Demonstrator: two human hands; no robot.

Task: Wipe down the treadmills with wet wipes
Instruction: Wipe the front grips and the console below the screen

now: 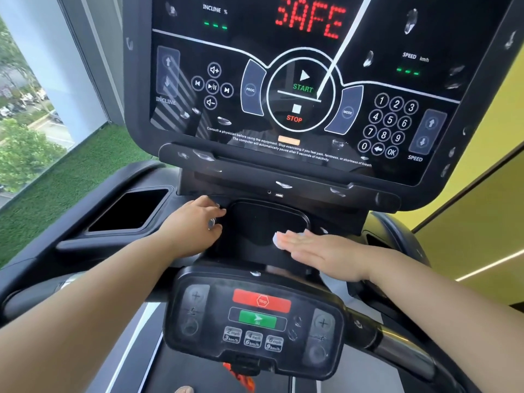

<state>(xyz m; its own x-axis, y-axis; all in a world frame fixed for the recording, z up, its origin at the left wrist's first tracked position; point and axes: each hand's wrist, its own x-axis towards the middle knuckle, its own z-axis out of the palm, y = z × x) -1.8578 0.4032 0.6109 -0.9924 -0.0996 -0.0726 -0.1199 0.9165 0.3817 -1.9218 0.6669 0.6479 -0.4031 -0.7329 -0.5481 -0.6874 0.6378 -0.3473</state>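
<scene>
Window [25, 109] light with trees filled the upper left of the frame, green turf [56, 188] lay below it, and a yellow wall [482, 208] ran down the right side.

From the head view, the treadmill [283, 177] took up the middle. Its screen [283, 80] at the top showed "SAFE" in red, with START and STOP marks, a number pad at the right, and droplets scattered over the glass. A dark pocket [133, 211] sat at centre left. Below the screen, at frame centre, was a black tray [255, 219].

The left hand [192, 225] lay at the tray's left rim, fingers curled. A small shiny thing showed between thumb and fingers, but whether the hand held it could not be told.

The right hand [326, 249] lay flat at the tray's lower right rim, fingers straight and pressed together, palm down. It pressed a white wipe [278, 240] against the rim; only the wipe's edge showed, past the fingertips.

At bottom centre sat a small panel [255, 347] with a red stop button [262, 300], a green button [257, 319] under it, and three speed keys. An orange cord [239, 377] hung beneath the panel. A black bar [397, 344] curved off toward the lower right.
</scene>
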